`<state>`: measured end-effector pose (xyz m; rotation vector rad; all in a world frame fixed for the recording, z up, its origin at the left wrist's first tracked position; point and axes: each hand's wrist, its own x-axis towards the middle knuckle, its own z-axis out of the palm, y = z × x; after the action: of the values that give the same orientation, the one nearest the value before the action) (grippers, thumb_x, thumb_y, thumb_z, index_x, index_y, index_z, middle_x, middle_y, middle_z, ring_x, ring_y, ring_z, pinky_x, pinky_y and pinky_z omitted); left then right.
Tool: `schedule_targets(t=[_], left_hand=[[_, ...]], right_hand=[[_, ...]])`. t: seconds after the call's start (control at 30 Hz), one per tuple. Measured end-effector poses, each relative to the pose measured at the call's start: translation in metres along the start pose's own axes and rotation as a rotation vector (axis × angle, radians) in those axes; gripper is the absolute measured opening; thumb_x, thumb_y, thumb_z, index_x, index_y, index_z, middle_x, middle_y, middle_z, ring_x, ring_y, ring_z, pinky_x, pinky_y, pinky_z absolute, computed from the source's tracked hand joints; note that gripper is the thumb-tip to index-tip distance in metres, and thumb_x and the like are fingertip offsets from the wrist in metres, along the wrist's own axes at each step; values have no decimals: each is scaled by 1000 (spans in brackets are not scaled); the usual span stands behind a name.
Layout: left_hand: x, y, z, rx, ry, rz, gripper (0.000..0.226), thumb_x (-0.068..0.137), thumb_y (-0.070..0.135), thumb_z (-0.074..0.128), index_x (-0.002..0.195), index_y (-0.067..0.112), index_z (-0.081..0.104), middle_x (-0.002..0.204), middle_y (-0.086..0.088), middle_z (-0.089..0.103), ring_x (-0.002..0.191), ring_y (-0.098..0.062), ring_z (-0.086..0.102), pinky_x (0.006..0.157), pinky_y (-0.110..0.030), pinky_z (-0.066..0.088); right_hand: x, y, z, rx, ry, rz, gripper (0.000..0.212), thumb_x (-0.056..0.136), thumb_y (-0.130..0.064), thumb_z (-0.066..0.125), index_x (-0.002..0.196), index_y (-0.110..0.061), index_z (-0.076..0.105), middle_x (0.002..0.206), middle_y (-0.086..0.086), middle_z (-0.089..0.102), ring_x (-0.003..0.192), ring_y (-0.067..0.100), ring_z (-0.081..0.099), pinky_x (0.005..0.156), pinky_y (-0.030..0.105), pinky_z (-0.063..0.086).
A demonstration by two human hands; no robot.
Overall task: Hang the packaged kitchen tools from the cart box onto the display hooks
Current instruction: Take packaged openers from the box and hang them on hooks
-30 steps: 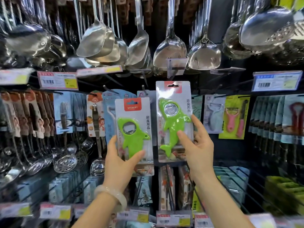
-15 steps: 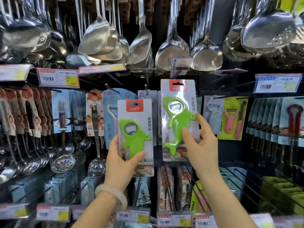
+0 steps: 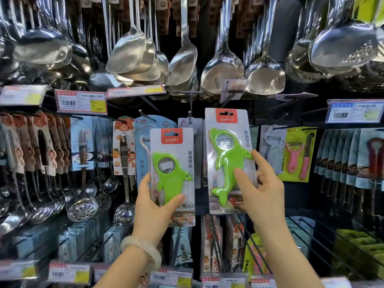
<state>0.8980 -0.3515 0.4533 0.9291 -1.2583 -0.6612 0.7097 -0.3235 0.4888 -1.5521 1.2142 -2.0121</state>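
Raised slightly higher, two green dolphin bottle-opener packs, left hand (image 3: 154, 206) gripping left pack (image 3: 172, 173), right hand (image 3: 260, 190) pinching right pack (image 3: 229, 161) near hook (image 3: 189, 117)

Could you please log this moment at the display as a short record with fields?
left hand: grips the lower packaged green dolphin opener, held in front of the display
right hand: pinches the higher packaged dolphin opener, its red header near a hook
above: steel spatulas hanging in rows
right of hands: pink peeler pack already hung
wrist: pale bangle on the left arm
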Motion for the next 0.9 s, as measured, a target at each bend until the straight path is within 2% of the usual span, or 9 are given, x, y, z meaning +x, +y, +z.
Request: schedule_targets(t=[0.07, 0.2, 0.4, 0.43, 0.5, 0.63, 0.7, 0.77, 0.9], left_hand=[[0, 0, -1, -11, -3, -2, 93, 69, 16, 81, 145, 24, 28, 140, 6, 44, 128, -13, 42, 104, -31, 35], [1, -3, -1, -13, -3, -11, 92, 69, 15, 82, 144, 24, 29, 137, 5, 48, 125, -14, 46, 106, -36, 37], [-1, 1, 2, -19, -20, -16, 95, 72, 15, 79, 147, 25, 23, 133, 17, 33, 123, -2, 30, 101, -26, 28], [0, 1, 2, -12, -19, -16, 95, 72, 15, 80, 147, 25, 23, 136, 16, 33, 125, -3, 31, 100, -25, 28], [-1, 0, 4, 5, -19, -21, 96, 71, 15, 80, 147, 24, 23, 146, 8, 34, 132, -8, 32, 102, -27, 29], [-2, 0, 9, -3, -53, -25, 91, 75, 10, 76, 147, 23, 23, 138, 9, 38, 123, -3, 34, 100, -22, 29], [-3, -4, 14, 6, -86, -25, 81, 80, 6, 71, 145, 21, 25, 138, 11, 39, 124, -4, 40, 104, -26, 34], [-6, -9, 21, 32, -117, -26, 73, 83, 2, 66, 144, 19, 30, 139, 4, 48, 125, -9, 49, 104, -31, 42], [-15, -11, 34, 9, -186, -11, 65, 87, -5, 58, 141, 21, 33, 133, 6, 53, 112, 6, 55, 82, -7, 47]], right_hand=[[0, -3, -2, 27, -3, 0, 54, 89, -22, 62, 139, -32, 43, 72, -20, 62, 49, 27, 39, 43, 17, 41], [8, 11, -2, 6, -3, 20, 52, 88, -24, 62, 136, -32, 45, 65, -3, 54, 50, 13, 32, 46, 20, 36], [25, 28, 16, -153, -23, 15, 48, 93, -17, 55, 137, -28, 38, 86, -6, 56, 54, 4, 47, 52, 4, 41], [31, 34, 19, -194, -23, 5, 51, 94, -19, 55, 139, -31, 34, 102, 1, 61, 60, 3, 53, 56, 6, 43], [38, 46, 23, -294, -29, 16, 59, 93, -24, 55, 143, -37, 26, 130, 5, 50, 89, 17, 59, 78, 26, 49], [24, 49, 26, -433, -41, 18, 71, 92, -34, 56, 150, -31, 14, 147, 7, 25, 132, 25, 33, 108, 41, 31], [7, 43, 30, -269, -142, -21, 67, 91, -33, 58, 147, -32, 20, 141, -1, 39, 129, 10, 41, 104, 27, 36], [-11, 37, 37, -90, -303, 40, 65, 90, -27, 60, 142, -39, 21, 122, -10, 56, 107, -7, 56, 86, 14, 46], [-26, 48, 40, 39, -271, 76, 76, 88, -8, 64, 140, -46, 24, 123, -3, 60, 106, 6, 63, 90, 34, 54]])
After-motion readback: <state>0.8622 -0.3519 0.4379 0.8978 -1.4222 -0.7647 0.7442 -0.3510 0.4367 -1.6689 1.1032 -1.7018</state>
